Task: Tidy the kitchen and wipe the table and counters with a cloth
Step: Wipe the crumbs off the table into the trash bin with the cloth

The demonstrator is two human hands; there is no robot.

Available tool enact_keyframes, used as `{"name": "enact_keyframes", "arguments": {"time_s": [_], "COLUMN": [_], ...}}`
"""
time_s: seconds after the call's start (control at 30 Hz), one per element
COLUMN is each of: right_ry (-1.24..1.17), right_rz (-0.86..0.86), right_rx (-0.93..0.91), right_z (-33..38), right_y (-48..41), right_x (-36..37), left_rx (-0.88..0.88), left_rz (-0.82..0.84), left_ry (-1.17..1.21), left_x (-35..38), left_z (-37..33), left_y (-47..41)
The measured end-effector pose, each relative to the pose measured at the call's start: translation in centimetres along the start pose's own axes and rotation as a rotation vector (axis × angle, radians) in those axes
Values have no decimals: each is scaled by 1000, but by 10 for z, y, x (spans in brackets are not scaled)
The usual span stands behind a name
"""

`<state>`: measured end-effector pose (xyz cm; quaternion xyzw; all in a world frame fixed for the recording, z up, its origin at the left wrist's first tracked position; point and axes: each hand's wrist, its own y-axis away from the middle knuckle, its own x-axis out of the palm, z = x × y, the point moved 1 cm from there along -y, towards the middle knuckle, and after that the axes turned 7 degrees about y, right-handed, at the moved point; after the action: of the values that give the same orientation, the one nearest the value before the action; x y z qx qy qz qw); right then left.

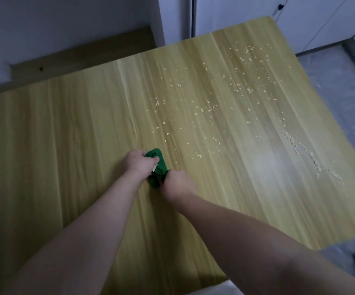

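A folded dark green cloth point(159, 165) sits over the middle of the light wooden table point(65, 135). My left hand point(137, 161) grips its far end, fingers curled over the folds. Closing round the near end is my right hand point(177, 185). A small white tag shows between the two hands. Pale crumbs point(210, 107) lie scattered over the right half of the table, with a denser line of crumbs point(308, 155) near its right edge.
White cabinet doors point(300, 20) stand beyond the table's far right corner. Grey floor point(338, 86) runs along the right edge. A brown wooden board point(82, 54) lies behind the far left edge, against a white wall point(44, 22).
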<state>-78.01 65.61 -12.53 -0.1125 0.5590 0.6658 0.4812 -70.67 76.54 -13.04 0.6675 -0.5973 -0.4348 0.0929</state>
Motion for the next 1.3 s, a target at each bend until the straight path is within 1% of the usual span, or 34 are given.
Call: {"name": "enact_keyframes", "arguments": {"time_s": [0.2, 0.33, 0.67, 0.93, 1.17, 1.3], "right_ry": [-89, -81, -117, -137, -99, -74], "right_rz": [-5, -39, -160, -212, -262, -270], "right_rx": [64, 104, 214, 263, 315, 309], "right_z": [-24, -57, -169, -243, -270, -266], "right_y": [-10, -17, -34, -46, -47, -39], "right_x": [-17, -35, -97, -146, -167, -171], "left_rx": [12, 25, 78, 95, 111, 71], "left_rz": [49, 68, 187, 263, 283, 374], "left_ry": [37, 87, 121, 115, 185, 272], "left_x": [32, 67, 188, 269, 305, 300], "left_z": [-18, -31, -87, -128, -146, -147], "left_y": [-4, 3, 31, 44, 57, 63]}}
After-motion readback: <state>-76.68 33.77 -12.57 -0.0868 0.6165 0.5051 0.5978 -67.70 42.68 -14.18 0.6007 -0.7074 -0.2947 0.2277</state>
